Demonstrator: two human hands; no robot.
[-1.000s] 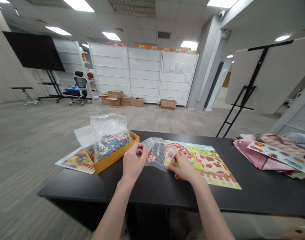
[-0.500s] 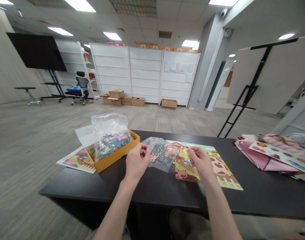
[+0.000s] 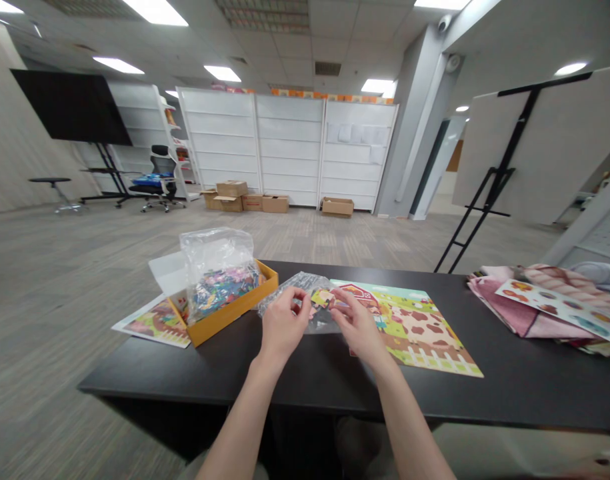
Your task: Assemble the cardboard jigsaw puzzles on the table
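Observation:
My left hand (image 3: 286,319) is closed in a pinch, with a small pink puzzle piece (image 3: 312,312) at its fingertips. My right hand (image 3: 359,327) is close beside it, its fingers pinched on a yellow-green puzzle piece (image 3: 321,297). The two pieces are very near each other; whether they touch I cannot tell. Both hands hover above a clear plastic bag (image 3: 305,283) on the dark table. To the right lies a colourful farm puzzle (image 3: 425,327) showing a brown-spotted cow, a barn and a white fence; my right hand hides part of its left side.
At the left stands a yellow box (image 3: 235,311) with a clear bag of puzzle pieces (image 3: 222,283) in it. A printed picture sheet (image 3: 157,323) lies beside the box. Folded cloths (image 3: 515,310) with a sticker sheet (image 3: 559,308) on top are at the right of the black table (image 3: 209,377).
My right hand has moved left from over the farm puzzle, carrying the yellow-green piece to my left hand. More of the puzzle shows now. My left hand has shifted slightly right.

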